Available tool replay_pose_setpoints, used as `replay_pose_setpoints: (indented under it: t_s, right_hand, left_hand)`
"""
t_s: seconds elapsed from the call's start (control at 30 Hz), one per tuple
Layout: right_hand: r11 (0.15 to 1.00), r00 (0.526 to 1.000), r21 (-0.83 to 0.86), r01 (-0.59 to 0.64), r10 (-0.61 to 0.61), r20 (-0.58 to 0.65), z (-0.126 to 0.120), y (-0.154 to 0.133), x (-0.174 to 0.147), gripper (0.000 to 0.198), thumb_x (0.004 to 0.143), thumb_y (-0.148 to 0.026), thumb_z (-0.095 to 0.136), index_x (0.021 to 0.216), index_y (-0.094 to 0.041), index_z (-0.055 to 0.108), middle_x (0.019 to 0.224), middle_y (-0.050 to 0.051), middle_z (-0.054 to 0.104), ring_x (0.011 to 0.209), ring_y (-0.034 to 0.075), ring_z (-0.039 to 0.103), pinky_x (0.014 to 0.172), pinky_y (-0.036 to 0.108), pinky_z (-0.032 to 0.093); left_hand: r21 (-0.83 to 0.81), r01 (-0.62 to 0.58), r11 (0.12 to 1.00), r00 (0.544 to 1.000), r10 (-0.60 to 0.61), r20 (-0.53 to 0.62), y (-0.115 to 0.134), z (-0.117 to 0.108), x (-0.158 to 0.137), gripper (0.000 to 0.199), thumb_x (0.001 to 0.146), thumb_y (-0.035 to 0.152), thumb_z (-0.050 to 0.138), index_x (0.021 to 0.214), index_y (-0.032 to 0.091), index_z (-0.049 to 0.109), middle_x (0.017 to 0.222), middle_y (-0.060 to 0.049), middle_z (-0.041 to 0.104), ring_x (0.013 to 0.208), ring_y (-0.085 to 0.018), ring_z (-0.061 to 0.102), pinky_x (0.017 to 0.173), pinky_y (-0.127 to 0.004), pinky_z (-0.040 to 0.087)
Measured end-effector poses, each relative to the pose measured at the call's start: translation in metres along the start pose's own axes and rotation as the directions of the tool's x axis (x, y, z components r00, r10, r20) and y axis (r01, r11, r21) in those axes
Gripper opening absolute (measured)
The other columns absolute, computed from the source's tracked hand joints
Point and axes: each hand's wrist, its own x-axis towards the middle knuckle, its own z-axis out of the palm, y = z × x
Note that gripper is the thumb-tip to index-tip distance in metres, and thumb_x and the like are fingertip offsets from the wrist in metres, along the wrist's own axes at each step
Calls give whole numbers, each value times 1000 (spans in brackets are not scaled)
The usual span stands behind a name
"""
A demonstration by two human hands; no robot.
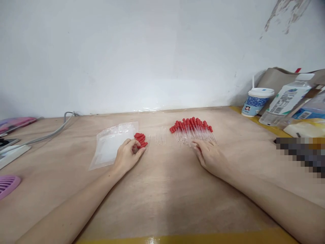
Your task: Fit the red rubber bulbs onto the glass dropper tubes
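My left hand (129, 154) is at a small pile of red rubber dropper bulbs (140, 136), its thumb and index finger closing around a bulb at the near end. A thin glass tube (149, 142) lies just right of that pile, and several more clear glass tubes (160, 136) lie in a row in the middle. Farther right, many glass droppers with red bulbs (191, 124) are fanned out, bulbs toward the wall. My right hand (209, 154) rests at their near tips, fingers stretched out and thumb apart; nothing clearly shows in it.
A clear plastic zip bag (111, 142) lies flat behind my left hand. At the right stand a paper cup with a straw (256, 101) and a plastic bottle (286, 98). A grey cable (54, 130) and a purple slotted object (9, 185) are at the left.
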Motion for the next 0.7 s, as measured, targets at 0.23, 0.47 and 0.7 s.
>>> replay_pose_setpoints:
  t_s: [0.23, 0.47, 0.7]
  right_hand:
    - [999, 998, 30, 40, -38, -49, 4, -4, 1, 26, 88, -18, 35, 109, -13, 51, 94, 9, 65, 78, 20, 59, 70, 32, 37]
    - [991, 997, 136, 13, -2, -77, 2, -4, -1, 26, 87, -19, 37, 107, -13, 53, 87, 9, 64, 76, 20, 57, 71, 32, 41]
    - [957, 999, 287, 47, -37, -40, -6, -6, 1, 20, 88, -18, 35, 95, -17, 53, 85, 8, 60, 79, 19, 55, 70, 31, 42]
  left_hand:
    - [-35, -31, 999, 999, 32, 29, -4, 5, 2, 17, 78, 33, 53, 83, 18, 61, 75, -2, 62, 65, -14, 59, 63, -27, 50]
    - [-92, -36, 995, 990, 23, -136, 15, 3, -3, 20, 79, 32, 52, 86, 16, 63, 78, -3, 62, 62, -12, 58, 61, -24, 51]
    - [-230, -303, 925, 927, 342, 152, 48, -5, -24, 20, 82, 25, 51, 95, 21, 65, 77, -2, 60, 61, -10, 54, 57, -22, 46]
